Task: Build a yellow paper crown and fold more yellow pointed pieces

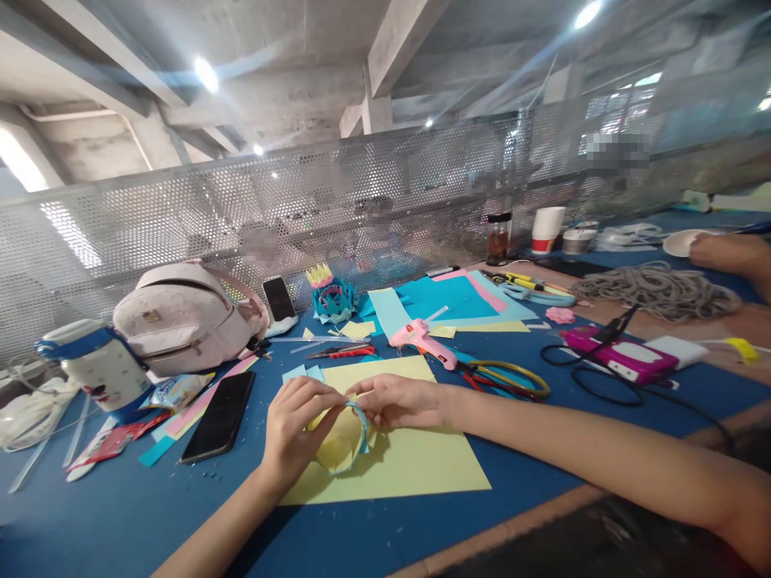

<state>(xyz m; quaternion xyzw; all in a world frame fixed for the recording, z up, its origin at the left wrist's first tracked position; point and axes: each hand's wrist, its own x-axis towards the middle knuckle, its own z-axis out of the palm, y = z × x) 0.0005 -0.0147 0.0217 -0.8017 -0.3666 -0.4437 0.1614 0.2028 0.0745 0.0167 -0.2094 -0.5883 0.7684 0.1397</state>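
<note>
Paper flower (343, 445) (yellow, blue-edged) sits between left hand (295, 429) and right hand (397, 401), both pinching it.

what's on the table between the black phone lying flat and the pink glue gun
In the head view, the person's left hand and right hand pinching a yellow-and-blue paper piece, on a yellow paper sheet, between black phone and glue gun.

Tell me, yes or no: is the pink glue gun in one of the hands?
No, the pink glue gun lies on the table beyond both hands.
</note>
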